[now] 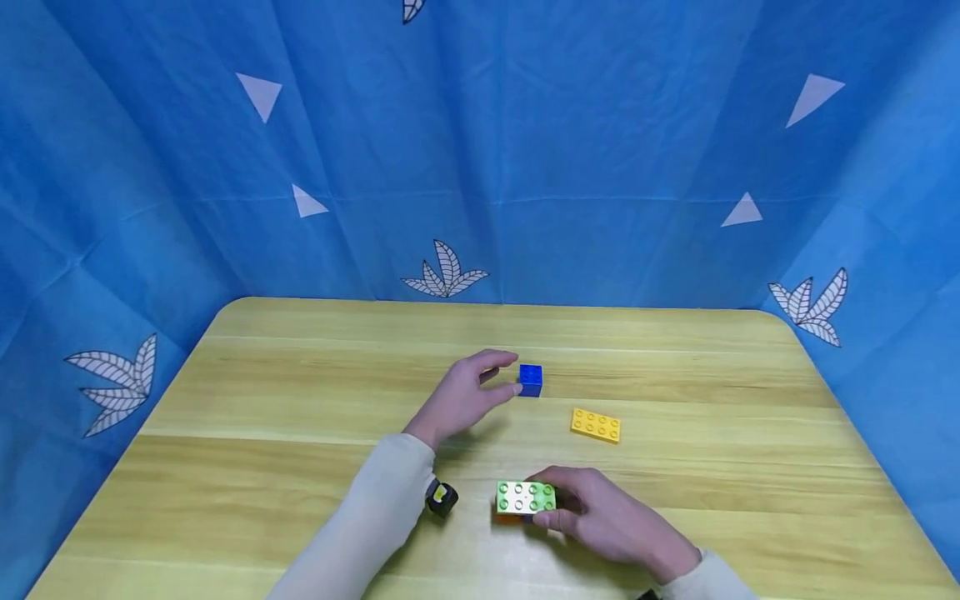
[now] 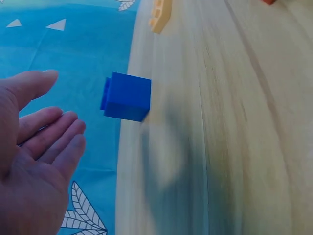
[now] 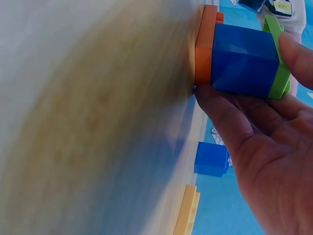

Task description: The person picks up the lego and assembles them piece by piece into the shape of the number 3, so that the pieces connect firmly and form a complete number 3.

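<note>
My right hand [image 1: 600,512] grips a small stack of toy building bricks near the front of the table. In the right wrist view the stack shows a flat orange brick [image 3: 204,54] at the bottom, a taller blue brick [image 3: 246,59] in the middle and a flat green brick [image 3: 279,66] on top. The thumb lies at the green brick, and a fingertip reaches down to the orange one. Farther back, my left hand [image 1: 461,396] holds nothing; its fingers and thumb are spread just left of a separate blue brick [image 1: 530,381], studs up on the table.
A flat yellow brick [image 1: 596,425] lies on the wooden table [image 1: 300,383], right of the separate blue brick. Behind the table and at both sides hangs a blue curtain [image 1: 570,150] with white leaf and triangle prints. A dark wrist device [image 1: 441,498] sits at the left sleeve.
</note>
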Motion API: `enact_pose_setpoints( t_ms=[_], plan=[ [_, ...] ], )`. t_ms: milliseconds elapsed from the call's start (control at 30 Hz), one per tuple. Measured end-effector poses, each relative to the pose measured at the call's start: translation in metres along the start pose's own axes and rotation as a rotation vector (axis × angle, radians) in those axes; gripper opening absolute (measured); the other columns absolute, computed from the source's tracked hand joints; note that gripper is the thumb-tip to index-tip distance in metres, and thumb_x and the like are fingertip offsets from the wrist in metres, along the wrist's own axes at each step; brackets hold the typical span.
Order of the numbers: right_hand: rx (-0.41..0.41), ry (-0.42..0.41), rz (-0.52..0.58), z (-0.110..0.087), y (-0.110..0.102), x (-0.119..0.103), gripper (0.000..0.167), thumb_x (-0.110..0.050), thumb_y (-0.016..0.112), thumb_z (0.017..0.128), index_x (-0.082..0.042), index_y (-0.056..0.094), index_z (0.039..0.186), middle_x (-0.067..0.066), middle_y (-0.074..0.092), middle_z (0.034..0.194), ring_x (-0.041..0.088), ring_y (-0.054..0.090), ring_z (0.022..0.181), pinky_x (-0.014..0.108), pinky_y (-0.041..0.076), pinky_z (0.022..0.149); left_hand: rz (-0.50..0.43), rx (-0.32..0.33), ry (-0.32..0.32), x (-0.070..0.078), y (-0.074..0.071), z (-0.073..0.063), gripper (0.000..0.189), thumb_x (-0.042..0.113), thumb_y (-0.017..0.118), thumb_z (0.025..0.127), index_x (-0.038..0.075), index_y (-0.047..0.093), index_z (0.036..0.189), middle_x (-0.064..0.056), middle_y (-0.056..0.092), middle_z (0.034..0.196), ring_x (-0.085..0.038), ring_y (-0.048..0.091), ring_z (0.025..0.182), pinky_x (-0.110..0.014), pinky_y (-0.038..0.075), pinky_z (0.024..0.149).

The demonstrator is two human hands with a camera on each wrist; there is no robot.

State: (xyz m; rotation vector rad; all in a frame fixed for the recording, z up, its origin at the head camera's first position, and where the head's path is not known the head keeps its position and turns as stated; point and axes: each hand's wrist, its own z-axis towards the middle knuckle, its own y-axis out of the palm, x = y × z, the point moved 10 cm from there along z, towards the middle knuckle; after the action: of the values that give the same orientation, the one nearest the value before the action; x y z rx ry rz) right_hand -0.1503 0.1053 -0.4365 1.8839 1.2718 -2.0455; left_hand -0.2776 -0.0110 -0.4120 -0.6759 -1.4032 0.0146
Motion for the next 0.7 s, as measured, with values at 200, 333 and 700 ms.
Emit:
enact_pose_setpoints(
  t_ms=[200,333,700],
  plan=[
    [0.007,0.01,-0.002,-0.002,0.001,0.0,0.031,-0.033,0.065,0.094,-0.019,0.066,0.122,-0.015,0.064,0.111,0.01,0.06,0.101,0.035,0.047,0.095,-0.002,-0.042,-0.014,-0.003,0.009,0.013,0.051,0.017,0.071,0.092,0.001,0.053,0.138,-0.006,0.054,0.137,-0.024,0.049,0.128,-0.029,0.039,0.106],
    [0.009,0.012,-0.004,-0.002,0.0,0.001,0.032,-0.033,0.065,0.094,-0.019,0.065,0.123,-0.015,0.064,0.111,0.009,0.06,0.101,0.035,0.047,0.095,-0.018,-0.064,-0.042,-0.006,0.013,0.021,0.052,0.016,0.073,0.091,0.003,0.054,0.138,-0.005,0.055,0.137,-0.027,0.049,0.128,-0.033,0.04,0.106],
    [0.007,0.009,-0.018,-0.001,0.0,0.0,0.033,-0.034,0.065,0.094,-0.018,0.065,0.123,-0.015,0.064,0.112,0.009,0.059,0.103,0.037,0.046,0.097,-0.026,-0.086,-0.06,-0.015,0.019,0.034,0.048,0.017,0.075,0.089,0.004,0.059,0.133,-0.005,0.058,0.132,-0.026,0.052,0.125,-0.031,0.046,0.1]
  ],
)
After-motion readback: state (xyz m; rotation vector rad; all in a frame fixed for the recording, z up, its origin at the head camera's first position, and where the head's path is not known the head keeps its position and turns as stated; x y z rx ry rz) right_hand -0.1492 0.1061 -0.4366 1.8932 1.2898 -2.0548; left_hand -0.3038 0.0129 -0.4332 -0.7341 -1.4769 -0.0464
